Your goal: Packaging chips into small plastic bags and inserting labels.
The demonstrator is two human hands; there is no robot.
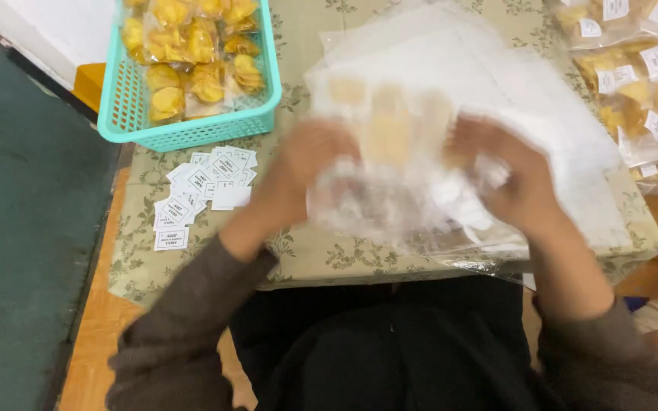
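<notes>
Motion blur smears both of your hands and the clear plastic bag between them, so you cannot make out its contents beyond pale yellow shapes. It sits above the stack of empty clear bags on the table. Small white paper labels lie scattered left of your arms, below the turquoise basket of bagged yellow snacks. More labelled snack packets are cut off at the right edge. Your left hand and right hand each grasp a side of the bag, fingers curled.
</notes>
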